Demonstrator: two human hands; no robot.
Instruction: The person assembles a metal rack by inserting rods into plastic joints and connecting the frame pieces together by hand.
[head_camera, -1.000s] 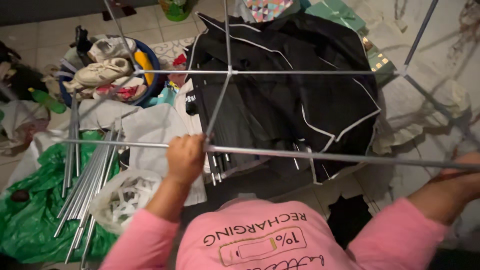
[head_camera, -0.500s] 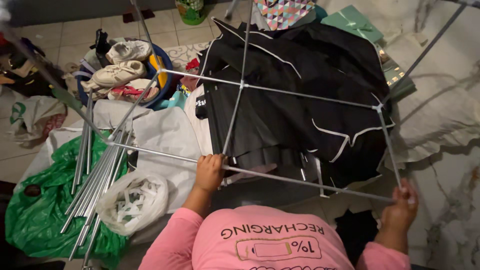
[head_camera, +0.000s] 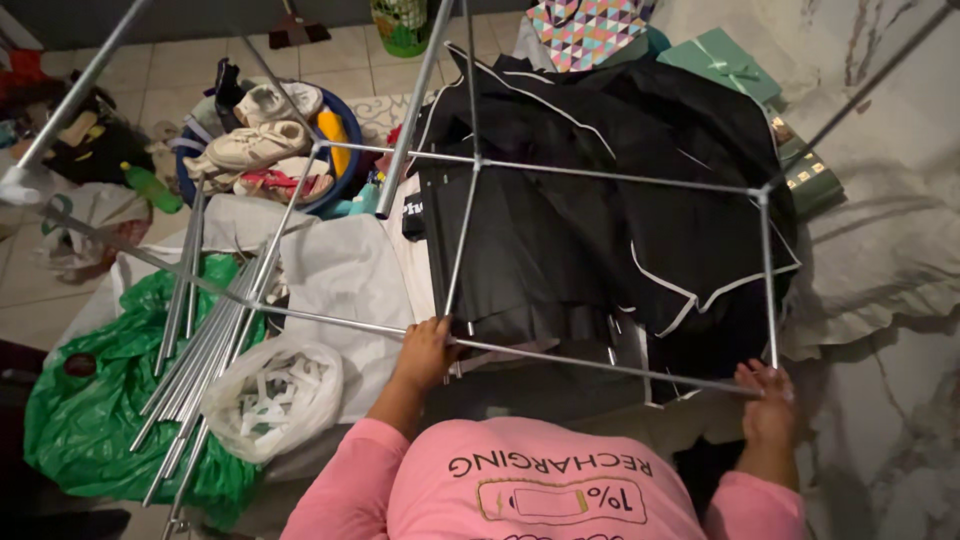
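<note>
I hold a frame of thin grey metal rods (head_camera: 610, 172) joined at corners, above a black fabric cover with white piping (head_camera: 600, 220). My left hand (head_camera: 428, 352) grips the near rod at a joint where a cross rod meets it. My right hand (head_camera: 768, 395) grips the near right corner of the frame. Both pink sleeves show at the bottom.
A bundle of loose metal rods (head_camera: 200, 340) lies on a green plastic bag (head_camera: 90, 420) at left, beside a clear bag of white plastic connectors (head_camera: 275, 395). A blue basin of shoes (head_camera: 265, 150) sits at the back left. Teal boxes (head_camera: 725, 65) lie at the back right.
The frame has swung lower and flatter in view. My right hand has slid along to the near right corner; my left hand stays on the near rod's joint.
</note>
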